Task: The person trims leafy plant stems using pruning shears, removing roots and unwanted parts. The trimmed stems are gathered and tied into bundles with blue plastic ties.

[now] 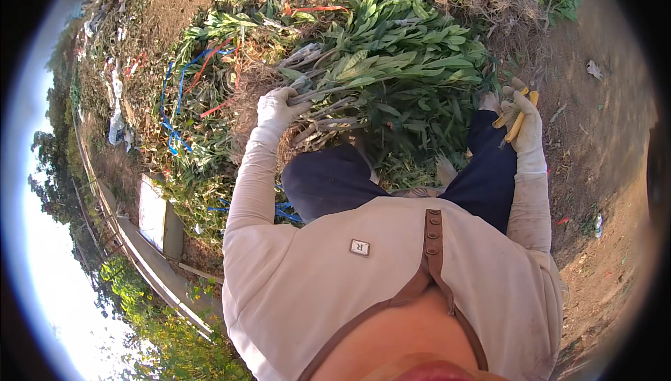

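Observation:
My left hand (278, 111), in a pale work glove, grips the woody stem of a leafy plant (367, 74) at the left end of a pile of cut or uprooted plants. Fibrous roots (251, 87) spread just left of that hand. My right hand (524, 119), gloved too, is raised beside my right knee and is closed round yellow-handled pruning shears (519, 121); the tool's blades are mostly hidden. Between my hands the green leaves of the pile spread towards the right. More bare stems (330, 124) lie below my left hand, close to my knee.
Another rooted plant bundle (503, 1) lies at the upper right. Red ribbon (320, 9) and blue ribbon (181, 85) lie among leaf litter on the left. A plastic bottle (116, 129) and a pale block (157, 216) stand or lie farther left. Bare soil (592, 124) is at the right.

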